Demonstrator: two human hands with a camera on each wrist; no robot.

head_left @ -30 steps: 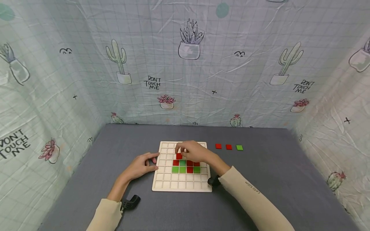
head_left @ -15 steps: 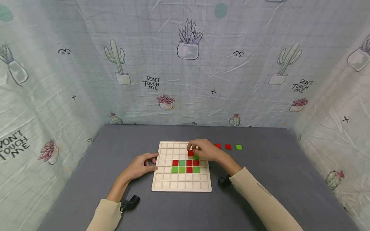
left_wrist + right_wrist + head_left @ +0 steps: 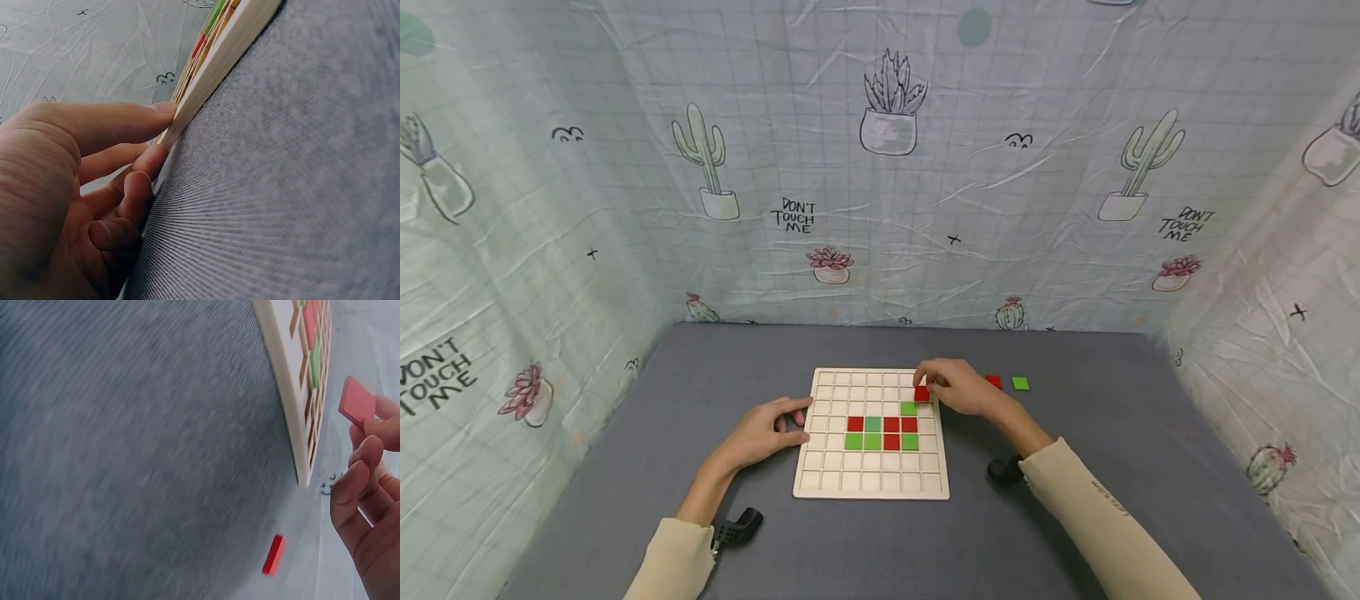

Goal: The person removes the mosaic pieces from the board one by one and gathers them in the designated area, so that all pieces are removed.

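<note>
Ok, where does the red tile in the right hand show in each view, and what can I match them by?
Head: red tile just right of centre, below mid-height, pinched in the right hand.
Left wrist: not seen; the red sliver lies on the board.
Right wrist: near the right edge, above mid-height.
Shared landmark: wooden grid board, lower centre, top centre and top right respectively.

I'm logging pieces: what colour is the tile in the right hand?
Red; the right wrist view shows the tile best.
</note>
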